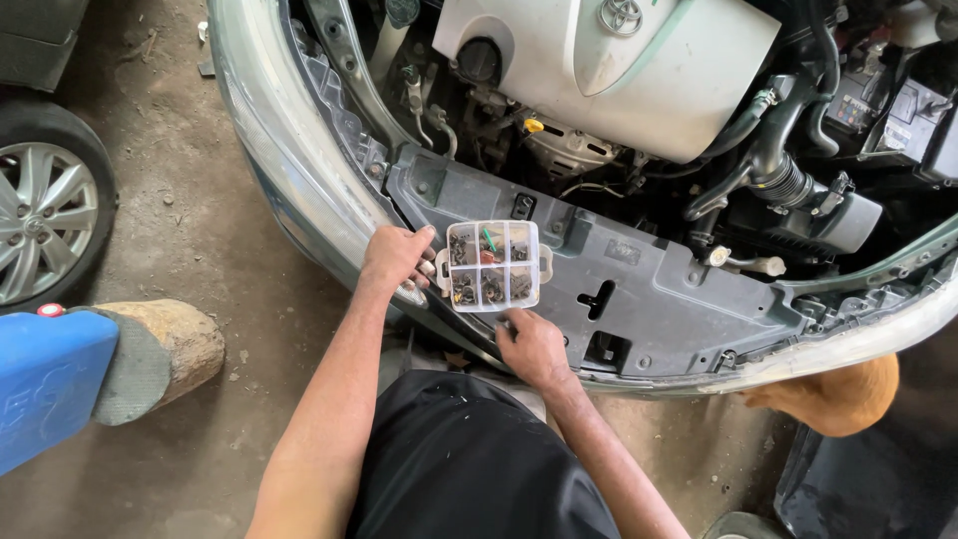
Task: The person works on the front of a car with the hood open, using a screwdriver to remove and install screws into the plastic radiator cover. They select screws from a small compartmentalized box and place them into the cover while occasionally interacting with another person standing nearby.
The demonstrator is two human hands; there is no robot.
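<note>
Box: clear parts box (pixel 492 266) with small compartments of clips and screws, resting on the grey panel (pixel 659 289) across the car's front.
Left hand (pixel 395 256): fingers closed on the box's left edge, steadying it.
Right hand (pixel 532 342): fingertips touching the near edge; clamped or not, cannot tell.
Technique (judgement): keep the box level and seated on the panel, so nothing spills toward the engine (pixel 609 60).
Orientation: near square; long axis runs slightly left-right, open face up.

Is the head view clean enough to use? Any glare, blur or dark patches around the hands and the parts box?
Head view: sharp, even daylight on the left hand, right hand and clear parts box; mild glare on the bumper edge; engine bay recesses fall into deep shadow; wide-angle bending at the frame edges.
</note>
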